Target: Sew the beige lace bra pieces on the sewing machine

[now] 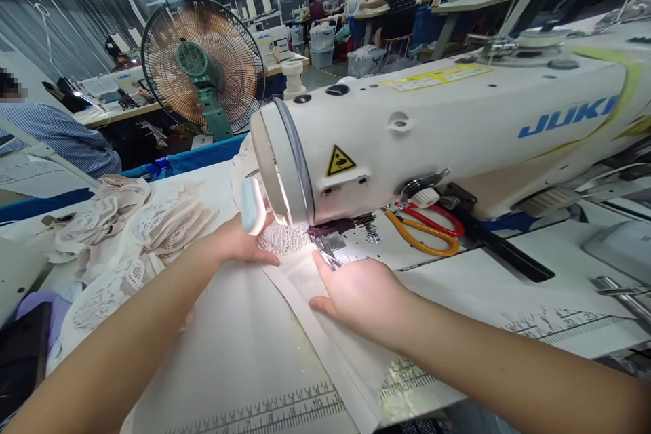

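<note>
Both hands (363, 288) close together, thumbs (266, 258) inward

White openwork lace (285, 239) lies beneath the sewing machine head (285, 156), adjoining plain off-white fabric (356, 356), unrolled, slightly creased, its long straight edge running diagonally toward the bench's (228, 352) near side.

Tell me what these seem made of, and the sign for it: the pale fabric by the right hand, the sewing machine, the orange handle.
Pale fabric: thin textile, matte; its folds lie soft. Fibre unclear.
Sewing machine: probably painted metal, off-white, slightly glossy; its smooth body catches light.
Orange handle: likely plastic or coated metal, smooth; the even colour suggests it.
</note>
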